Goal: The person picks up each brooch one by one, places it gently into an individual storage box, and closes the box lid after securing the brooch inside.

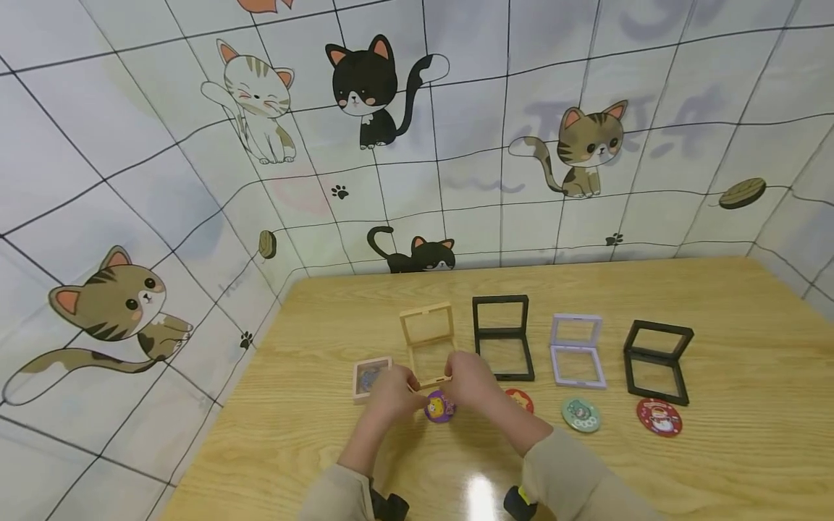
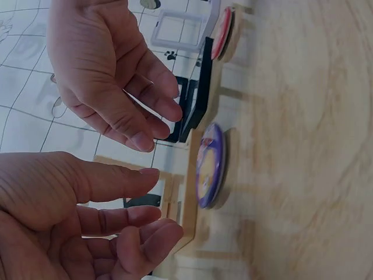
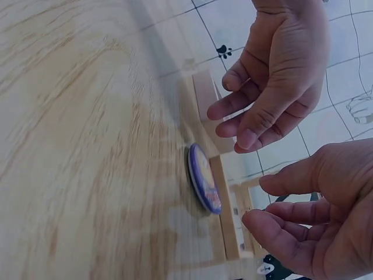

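Observation:
A tan hinged display frame (image 1: pixel 426 310) stands with its lid raised and its base flat on the table. My left hand (image 1: pixel 393 394) is at the left end of the base's near edge, thumb and fingers apart. At the right end is my right hand (image 1: pixel 470 380), its fingers loosely bent with a gap to the thumb. Both hands overlap the frame (image 3: pixel 224 210) in the wrist views, and nothing shows between their fingers. A round purple badge (image 1: pixel 439 409) with a yellow figure lies just in front of the frame, between the hands.
Left of the frame is a pinkish box frame (image 1: pixel 359 365) with a grey-blue item inside. Rightward stand a black open frame (image 1: pixel 500 333), a lilac one (image 1: pixel 578 348) and another black one (image 1: pixel 656 355). Before them lie a red badge (image 1: pixel 523 399), a green badge (image 1: pixel 581 415) and another red badge (image 1: pixel 659 417).

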